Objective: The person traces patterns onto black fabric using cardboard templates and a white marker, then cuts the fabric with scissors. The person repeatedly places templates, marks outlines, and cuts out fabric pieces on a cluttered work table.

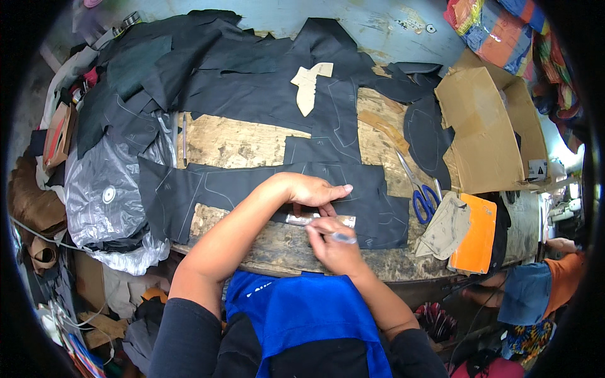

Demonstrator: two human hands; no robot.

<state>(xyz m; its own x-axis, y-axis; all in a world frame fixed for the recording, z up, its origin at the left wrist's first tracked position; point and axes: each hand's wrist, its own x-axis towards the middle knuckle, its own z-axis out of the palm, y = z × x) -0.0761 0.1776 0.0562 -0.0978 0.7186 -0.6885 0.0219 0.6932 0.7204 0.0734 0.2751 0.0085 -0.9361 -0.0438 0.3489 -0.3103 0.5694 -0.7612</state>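
My left hand [310,191] rests on a strip of black leather-like sheet [252,179] marked with pale outlines. Its thumb is stretched to the right, and the fingers reach down to a small silvery-white flat piece [345,220] at the sheet's near edge. Just below, my right hand [337,251] is closed round a pen [339,237], partly hidden by the fingers. Where the pen's tip touches is too small to tell. Farther off, a cream pattern piece [306,88] lies on more black sheet [246,82].
Blue-handled scissors [423,203] lie to the right, near an orange sheet [474,233] and a cardboard box [479,120]. A second pen [184,140] lies on the worn wooden table [242,132]. Clear plastic [101,201] covers the left end. Another person [535,286] is at far right.
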